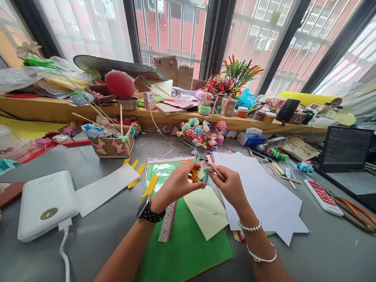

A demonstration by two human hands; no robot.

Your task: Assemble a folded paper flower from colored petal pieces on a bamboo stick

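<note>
My left hand (pixel 176 178) is closed around a small folded paper piece (pixel 195 175), yellow with a paler part. At its right edge sits a light blue paper bit (pixel 205 176). In my right hand (pixel 232 186) a thin wooden stick (pixel 216 170) is pinched, its far end close to the blue paper; whether it touches cannot be made out. Under both hands lie a green sheet (pixel 202 258) and a pale yellow paper (pixel 207 213). A patterned ruler (pixel 168 223) rests below my left wrist, with a yellow paper strip (pixel 150 186) beside it.
White paper sheets (pixel 264 196) are stacked right of the hands. A white power bank (pixel 47 203) with a cable stands left, near a white paper strip (pixel 108 188). A cardboard box (pixel 113 147) and paper flowers (pixel 196 131) stand behind. Calculator (pixel 323 197), scissors (pixel 357 211) and laptop (pixel 348 156) lie right.
</note>
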